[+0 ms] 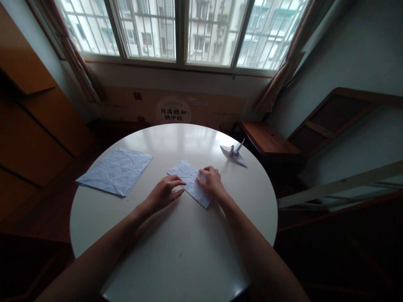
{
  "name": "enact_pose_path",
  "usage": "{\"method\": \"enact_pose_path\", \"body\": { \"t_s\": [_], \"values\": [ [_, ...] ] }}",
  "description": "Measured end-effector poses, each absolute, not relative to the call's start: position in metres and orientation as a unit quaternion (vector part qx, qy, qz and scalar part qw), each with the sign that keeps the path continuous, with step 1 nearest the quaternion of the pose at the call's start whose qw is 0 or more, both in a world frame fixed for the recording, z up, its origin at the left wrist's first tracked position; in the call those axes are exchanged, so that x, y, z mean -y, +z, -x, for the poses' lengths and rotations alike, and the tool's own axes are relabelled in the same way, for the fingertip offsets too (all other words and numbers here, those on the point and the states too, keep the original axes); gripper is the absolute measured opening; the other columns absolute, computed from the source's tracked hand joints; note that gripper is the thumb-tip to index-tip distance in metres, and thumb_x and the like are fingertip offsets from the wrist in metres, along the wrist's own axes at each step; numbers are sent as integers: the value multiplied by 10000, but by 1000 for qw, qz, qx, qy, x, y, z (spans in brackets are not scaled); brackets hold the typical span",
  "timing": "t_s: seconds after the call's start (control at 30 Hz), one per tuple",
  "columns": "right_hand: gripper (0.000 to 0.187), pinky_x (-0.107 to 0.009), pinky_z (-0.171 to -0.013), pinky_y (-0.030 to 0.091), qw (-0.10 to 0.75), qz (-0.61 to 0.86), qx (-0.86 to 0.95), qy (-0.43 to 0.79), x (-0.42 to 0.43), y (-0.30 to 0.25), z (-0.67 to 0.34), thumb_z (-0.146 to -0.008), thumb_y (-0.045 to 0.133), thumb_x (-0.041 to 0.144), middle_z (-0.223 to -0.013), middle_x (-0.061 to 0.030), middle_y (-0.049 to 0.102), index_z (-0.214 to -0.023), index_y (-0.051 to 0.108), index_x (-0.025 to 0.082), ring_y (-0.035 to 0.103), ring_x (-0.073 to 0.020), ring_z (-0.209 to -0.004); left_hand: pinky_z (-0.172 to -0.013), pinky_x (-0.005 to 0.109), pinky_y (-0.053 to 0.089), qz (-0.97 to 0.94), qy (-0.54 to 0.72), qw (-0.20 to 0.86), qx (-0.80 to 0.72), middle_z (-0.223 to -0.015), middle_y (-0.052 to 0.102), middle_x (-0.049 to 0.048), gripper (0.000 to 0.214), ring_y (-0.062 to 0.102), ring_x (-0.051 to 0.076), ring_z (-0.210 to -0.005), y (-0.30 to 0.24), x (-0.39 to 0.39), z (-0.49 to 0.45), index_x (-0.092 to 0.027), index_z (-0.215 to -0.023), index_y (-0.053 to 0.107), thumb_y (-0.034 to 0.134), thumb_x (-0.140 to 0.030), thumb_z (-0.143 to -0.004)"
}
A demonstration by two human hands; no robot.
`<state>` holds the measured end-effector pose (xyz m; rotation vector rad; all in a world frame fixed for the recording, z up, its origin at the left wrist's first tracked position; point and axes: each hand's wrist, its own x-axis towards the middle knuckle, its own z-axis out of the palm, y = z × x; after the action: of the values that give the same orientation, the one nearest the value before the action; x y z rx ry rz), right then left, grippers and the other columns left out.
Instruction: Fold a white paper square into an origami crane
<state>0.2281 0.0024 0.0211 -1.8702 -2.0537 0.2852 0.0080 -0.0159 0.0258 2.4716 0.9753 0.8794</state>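
A folded sheet of pale paper [186, 171], creased and roughly rectangular, lies slantwise near the middle of the round white table. My right hand [210, 181] rests on its right part, fingers bent and lying over the paper. At its left edge is my left hand [167, 191], thumb and fingers apart, the fingertips close to or touching the edge. Off to the left lies a larger creased sheet of paper [118, 171]. A folded paper crane [234, 153] stands at the right, beyond my right hand.
The round white table [176, 251] has a glossy top. Behind it, a long cardboard box [201, 105] with printed characters leans under the barred window [210, 33]. A wooden bench [267, 136] stands beyond the table's right edge, and wooden cabinets [28, 126] are on the left.
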Motion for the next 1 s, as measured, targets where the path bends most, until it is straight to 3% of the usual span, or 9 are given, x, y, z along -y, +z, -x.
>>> {"method": "enact_pose_path", "body": {
  "t_s": [0.23, 0.4, 0.6, 0.8, 1.0],
  "values": [
    [404, -430, -976, 342, 158, 575, 791, 135, 0, 20, -228, -876, 616, 359, -1254, -75, 530, -1278, 587, 351, 447, -257, -1137, -979, 407, 438, -905, 232, 135, -330, -1230, 629, 69, 267, 583, 236, -1129, 22, 17, -5, -247, -1079, 686, 687, -305, -819],
    [468, -407, -977, 353, 181, 580, 784, 125, 0, 22, -226, -857, 643, 254, -1250, -94, 543, -1315, 559, 296, 458, -253, -1154, -1011, 410, 426, -915, 185, 129, -335, -1302, 599, 80, 340, 557, 250, -1192, 22, 17, -4, -253, -1148, 669, 675, -364, -827],
    [303, -400, -963, 368, 233, 595, 764, 95, -3, 19, -226, -885, 593, 240, -1178, -93, 592, -1180, 662, 249, 486, -246, -1119, -950, 440, 451, -882, 177, 69, -432, -1252, 630, 71, 342, 577, 271, -1132, 25, 19, -3, -246, -1150, 666, 605, -418, -861],
    [314, -398, -958, 367, 194, 586, 779, 112, -4, 13, -226, -879, 596, 264, -1221, -89, 570, -1186, 658, 262, 477, -244, -1138, -957, 448, 428, -872, 163, 55, -458, -1258, 617, 82, 371, 552, 274, -1140, 21, 17, -3, -239, -1194, 637, 542, -427, -889],
    [348, -411, -969, 354, 174, 579, 788, 114, -2, 16, -228, -877, 597, 306, -1260, -84, 549, -1222, 634, 273, 454, -258, -1167, -1087, 528, 272, -861, 119, 55, -491, -1497, 389, 137, 547, 313, 303, -1397, 9, 16, -5, -205, -1416, 427, 458, -445, -925]
  ]
}}
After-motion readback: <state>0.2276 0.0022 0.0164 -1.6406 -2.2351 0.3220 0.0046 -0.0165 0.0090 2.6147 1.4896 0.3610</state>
